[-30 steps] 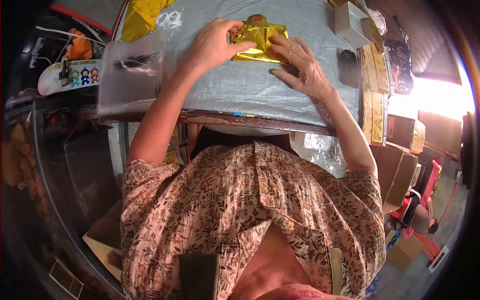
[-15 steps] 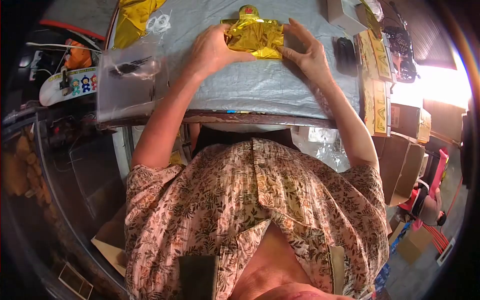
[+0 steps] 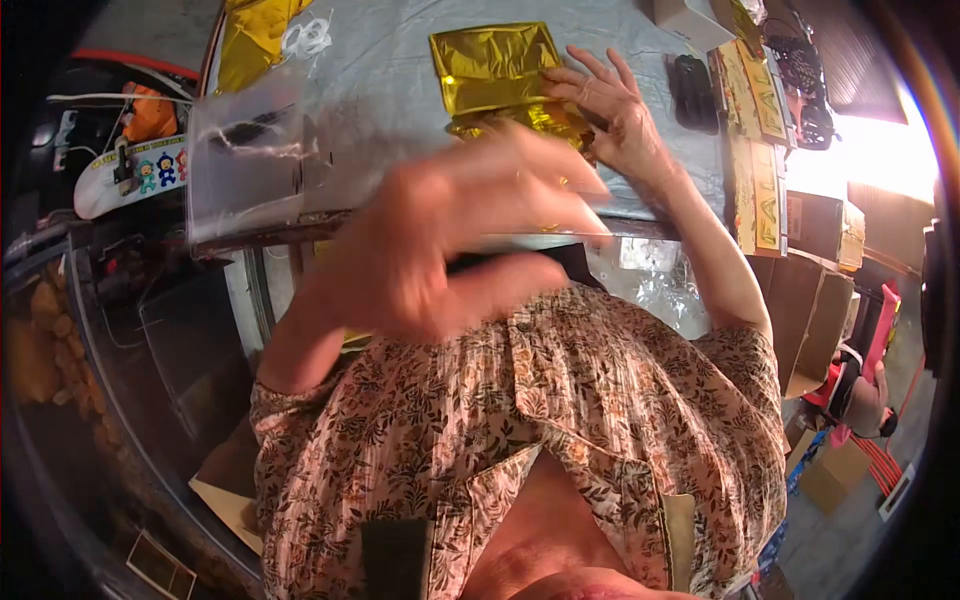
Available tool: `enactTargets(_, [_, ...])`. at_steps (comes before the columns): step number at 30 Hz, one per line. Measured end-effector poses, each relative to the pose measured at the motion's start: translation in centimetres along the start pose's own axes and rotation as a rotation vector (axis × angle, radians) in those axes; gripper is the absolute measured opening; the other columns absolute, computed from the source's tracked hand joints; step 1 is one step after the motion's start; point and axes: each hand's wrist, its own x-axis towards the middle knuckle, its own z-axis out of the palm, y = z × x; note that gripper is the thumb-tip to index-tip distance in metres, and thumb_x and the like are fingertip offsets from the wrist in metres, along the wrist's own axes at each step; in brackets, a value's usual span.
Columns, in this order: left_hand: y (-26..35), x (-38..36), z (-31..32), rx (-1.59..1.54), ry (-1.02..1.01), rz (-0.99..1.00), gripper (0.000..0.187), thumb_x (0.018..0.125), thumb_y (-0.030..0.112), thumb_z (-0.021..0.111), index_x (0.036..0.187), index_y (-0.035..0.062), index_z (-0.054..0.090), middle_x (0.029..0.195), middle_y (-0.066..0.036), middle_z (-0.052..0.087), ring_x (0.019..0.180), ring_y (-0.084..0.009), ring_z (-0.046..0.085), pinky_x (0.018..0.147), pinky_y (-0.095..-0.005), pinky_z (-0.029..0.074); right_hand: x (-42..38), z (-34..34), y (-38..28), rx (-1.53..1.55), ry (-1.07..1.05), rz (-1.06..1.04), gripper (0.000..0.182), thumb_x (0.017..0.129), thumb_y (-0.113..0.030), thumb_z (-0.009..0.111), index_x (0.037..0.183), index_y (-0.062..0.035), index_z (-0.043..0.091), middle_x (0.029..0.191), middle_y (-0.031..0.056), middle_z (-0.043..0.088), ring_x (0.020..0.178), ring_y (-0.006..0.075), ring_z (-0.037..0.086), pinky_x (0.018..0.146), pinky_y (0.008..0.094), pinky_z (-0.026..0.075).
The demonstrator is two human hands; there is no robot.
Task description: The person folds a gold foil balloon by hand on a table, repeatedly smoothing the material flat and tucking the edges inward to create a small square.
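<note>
A shiny gold foil packet (image 3: pixel 495 68) lies on the grey covered table, its far part flat and squarish. The nearer end is crumpled, and my left hand partly hides it. My right hand (image 3: pixel 615 112) rests at the packet's right side, fingers spread, fingertips touching the foil; its thumb is partly hidden. Closer to the camera, my left hand (image 3: pixel 460 225) is raised above the table's front edge and blurred by motion. Its fingers stretch to the right with the thumb apart, and I see nothing held in it.
More gold foil (image 3: pixel 255 40) and a clear coiled strip (image 3: pixel 308 36) lie at the far left, above a clear plastic sheet (image 3: pixel 245 170). On the right are a black object (image 3: pixel 695 92), a white box (image 3: pixel 690 22) and yellow printed boxes (image 3: pixel 757 190). Cardboard boxes (image 3: pixel 805 320) stand beyond.
My left hand has let go of the packet and come back toward my body. The packet's narrow end with a red mark no longer points away; a flat foil part now lies at the far side.
</note>
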Motion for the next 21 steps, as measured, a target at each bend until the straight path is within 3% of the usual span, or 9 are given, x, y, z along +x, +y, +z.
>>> enactTargets(3, [5.5,1.1,2.2,-0.136,0.071,0.216,0.027,0.091,0.022,0.074,0.116,0.0115,0.077,0.103,-0.003,0.077,0.089,-0.016,0.074,0.076,-0.0322,0.054,0.0,0.8,0.2,-0.144,0.026,-0.077,0.043,0.086,0.0,0.065,0.127,-0.0112,0.072,0.137,0.0071,0.068,0.141,0.0274,0.053,0.124,0.0505,0.026])
enactTargets(5, [7.4,1.9,3.8,-0.163,0.249,0.344,0.026,0.096,0.024,0.069,0.113,0.0066,0.077,0.1,-0.002,0.078,0.084,-0.013,0.073,0.071,-0.0288,0.051,0.2,1.7,-0.5,-0.135,0.073,-0.009,0.043,0.086,0.001,0.063,0.128,-0.0101,0.071,0.138,0.0077,0.067,0.141,0.0257,0.053,0.124,0.0498,0.028])
enactTargets(7, [9.4,1.1,2.5,-0.227,0.071,0.275,0.033,0.094,0.026,0.067,0.124,0.0109,0.066,0.118,-0.011,0.069,0.104,-0.0255,0.069,0.09,-0.0432,0.054,0.7,2.2,-0.6,-0.15,0.064,-0.008,0.046,0.083,0.002,0.064,0.128,-0.0092,0.071,0.139,0.0081,0.066,0.141,0.0256,0.053,0.124,0.0497,0.029])
enactTargets(11, [10.0,-1.8,1.4,0.018,0.106,0.246,0.031,0.094,0.018,0.067,0.123,0.0093,0.068,0.117,-0.011,0.071,0.103,-0.0249,0.07,0.089,-0.0404,0.055,1.4,1.8,-0.3,-0.149,0.087,0.0,0.049,0.081,0.003,0.065,0.129,-0.0093,0.069,0.139,0.0081,0.066,0.141,0.0257,0.053,0.125,0.0492,0.027])
enactTargets(12, [8.9,-2.9,-0.2,0.096,0.116,0.228,0.03,0.094,0.016,0.068,0.123,0.0087,0.069,0.117,-0.011,0.072,0.103,-0.0247,0.071,0.088,-0.0395,0.056,1.3,1.8,-0.2,-0.151,0.071,0.0,0.052,0.079,0.004,0.066,0.129,-0.0092,0.069,0.139,0.0082,0.066,0.141,0.026,0.052,0.125,0.0495,0.026])
enactTargets(13, [8.3,0.2,3.1,0.17,0.126,0.206,0.03,0.093,0.013,0.068,0.122,0.0082,0.07,0.116,-0.011,0.072,0.103,-0.0245,0.071,0.088,-0.0385,0.056,1.1,1.9,-0.2,-0.151,0.068,0.009,0.052,0.079,0.004,0.066,0.129,-0.0092,0.069,0.139,0.0082,0.066,0.141,0.026,0.052,0.125,0.0495,0.026])
enactTargets(15, [4.1,-0.7,-0.7,0.32,0.141,0.172,0.029,0.093,0.008,0.069,0.122,0.0071,0.071,0.116,-0.01,0.074,0.103,-0.0241,0.072,0.087,-0.0366,0.057,1.0,1.6,0.0,-0.113,0.097,0.005,0.065,0.071,0.01,0.058,0.133,-0.0087,0.066,0.141,0.0088,0.064,0.139,0.0274,0.053,0.123,0.0523,0.03])
enactTargets(19, [-3.5,0.8,-5.8,0.659,0.191,0.136,0.03,0.092,-0.002,0.07,0.121,0.0049,0.075,0.114,-0.01,0.076,0.102,-0.0233,0.074,0.085,-0.0329,0.059,0.6,0.7,0.6,-0.063,0.096,-0.024,0.067,0.073,0.002,0.063,0.138,-0.0117,0.062,0.147,0.0087,0.061,0.143,0.0268,0.05,0.124,0.0528,0.026])
enactTargets(21, [-9.5,0.7,-7.8,0.844,0.121,0.08,0.031,0.094,0.006,0.07,0.125,0.0106,0.074,0.123,-0.006,0.073,0.111,-0.0237,0.071,0.093,-0.0347,0.058,0.6,0.9,0.6,-0.065,0.073,-0.03,0.068,0.073,-0.001,0.059,0.141,-0.0125,0.061,0.148,0.0093,0.059,0.144,0.028,0.049,0.124,0.053,0.024])
